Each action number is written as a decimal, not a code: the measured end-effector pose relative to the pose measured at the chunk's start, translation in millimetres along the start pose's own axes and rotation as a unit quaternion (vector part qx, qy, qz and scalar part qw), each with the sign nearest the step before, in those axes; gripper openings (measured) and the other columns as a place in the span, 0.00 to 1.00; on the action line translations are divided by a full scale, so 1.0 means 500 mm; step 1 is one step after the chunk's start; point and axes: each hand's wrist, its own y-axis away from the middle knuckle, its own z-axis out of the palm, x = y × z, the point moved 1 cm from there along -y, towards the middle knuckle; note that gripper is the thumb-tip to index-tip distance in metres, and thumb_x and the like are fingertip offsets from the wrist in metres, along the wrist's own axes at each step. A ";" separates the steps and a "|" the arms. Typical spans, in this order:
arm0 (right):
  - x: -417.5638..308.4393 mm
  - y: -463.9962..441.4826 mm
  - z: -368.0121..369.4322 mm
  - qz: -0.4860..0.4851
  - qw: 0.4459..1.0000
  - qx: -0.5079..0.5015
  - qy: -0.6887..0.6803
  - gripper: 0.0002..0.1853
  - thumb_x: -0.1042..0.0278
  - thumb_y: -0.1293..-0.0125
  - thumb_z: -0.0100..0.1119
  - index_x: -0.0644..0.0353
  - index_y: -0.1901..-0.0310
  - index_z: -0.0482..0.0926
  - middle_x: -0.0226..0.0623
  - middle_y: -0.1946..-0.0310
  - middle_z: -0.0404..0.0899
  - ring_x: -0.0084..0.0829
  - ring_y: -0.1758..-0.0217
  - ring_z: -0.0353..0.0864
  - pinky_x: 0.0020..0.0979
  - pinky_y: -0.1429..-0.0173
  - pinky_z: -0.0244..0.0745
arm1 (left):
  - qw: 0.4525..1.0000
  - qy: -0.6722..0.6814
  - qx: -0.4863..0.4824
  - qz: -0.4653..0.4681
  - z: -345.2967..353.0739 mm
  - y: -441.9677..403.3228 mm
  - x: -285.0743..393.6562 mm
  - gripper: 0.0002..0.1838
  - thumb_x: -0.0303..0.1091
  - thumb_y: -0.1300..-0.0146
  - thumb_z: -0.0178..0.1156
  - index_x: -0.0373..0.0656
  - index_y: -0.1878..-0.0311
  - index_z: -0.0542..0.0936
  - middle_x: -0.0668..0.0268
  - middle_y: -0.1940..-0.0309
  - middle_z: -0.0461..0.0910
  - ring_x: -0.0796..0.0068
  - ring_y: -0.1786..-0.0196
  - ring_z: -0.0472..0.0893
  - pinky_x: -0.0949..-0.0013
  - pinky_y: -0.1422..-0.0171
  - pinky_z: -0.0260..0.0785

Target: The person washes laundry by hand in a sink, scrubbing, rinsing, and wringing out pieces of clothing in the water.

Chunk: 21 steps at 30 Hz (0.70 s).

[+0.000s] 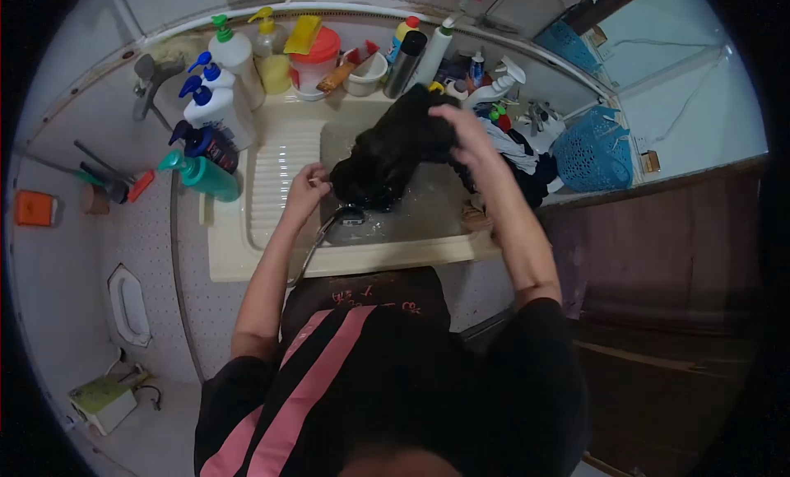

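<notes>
Black wet cloth (395, 148) hangs bunched over the water in the basin of the cream sink (346, 256). My right hand (462, 131) is at the cloth's upper right part, its fingers curled on the dark fabric. At the cloth's lower left edge, my left hand (309, 183) has its fingers bent together beside the fabric; whether they grip it is hard to see. A shower head (352, 216) with a metal hose lies in the basin just below the cloth. The ribbed washboard (284, 181) is left of the basin.
Pump bottles (216, 115) line the left rim. Behind the basin stand a red-lidded tub (315, 61), a dark spray can (406, 64) and other bottles. More clothes (522, 160) and a blue basket (594, 152) are at the right. A tap (152, 82) is at the back left.
</notes>
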 end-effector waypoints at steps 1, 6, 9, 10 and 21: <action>-0.074 0.031 0.017 0.015 0.998 -0.045 -0.028 0.15 0.66 0.48 0.64 0.65 0.61 0.76 0.36 0.67 0.80 0.32 0.66 0.82 0.33 0.62 0.80 | 1.000 -0.018 -0.020 -0.010 -0.001 -0.013 0.013 0.35 0.24 0.53 0.64 0.35 0.38 0.65 0.59 0.51 0.75 0.73 0.51 0.75 0.71 0.45 0.69; -0.329 0.167 0.106 -0.186 0.980 -0.047 0.052 0.17 0.59 0.47 0.64 0.61 0.58 0.79 0.35 0.64 0.82 0.32 0.63 0.83 0.36 0.59 0.81 | 0.990 -0.099 0.027 0.095 0.045 -0.027 0.066 0.53 0.26 0.58 0.69 0.45 0.28 0.49 0.48 0.35 0.61 0.61 0.36 0.66 0.64 0.36 0.63; -0.381 0.186 0.111 -0.237 0.967 -0.035 0.082 0.17 0.60 0.46 0.63 0.61 0.57 0.79 0.35 0.62 0.81 0.32 0.62 0.82 0.35 0.58 0.80 | 0.970 -0.164 0.068 0.166 0.070 -0.016 0.064 0.57 0.33 0.55 0.68 0.50 0.26 0.42 0.42 0.33 0.54 0.54 0.33 0.62 0.54 0.33 0.59; -0.391 0.190 0.104 -0.248 0.965 -0.028 0.086 0.17 0.60 0.46 0.63 0.61 0.57 0.79 0.36 0.62 0.81 0.32 0.62 0.82 0.35 0.58 0.80 | 0.998 0.038 0.054 -0.003 0.083 0.007 0.095 0.52 0.38 0.54 0.66 0.46 0.27 0.47 0.48 0.33 0.57 0.55 0.33 0.62 0.56 0.32 0.58; -0.475 0.235 -0.051 -0.317 0.943 0.060 0.080 0.17 0.63 0.42 0.58 0.62 0.53 0.78 0.37 0.57 0.80 0.30 0.58 0.81 0.33 0.52 0.78 | 0.675 0.614 0.116 -0.392 0.194 -0.076 -0.046 0.41 0.67 0.40 0.40 0.50 0.29 0.52 0.56 0.32 0.55 0.47 0.32 0.57 0.31 0.39 0.56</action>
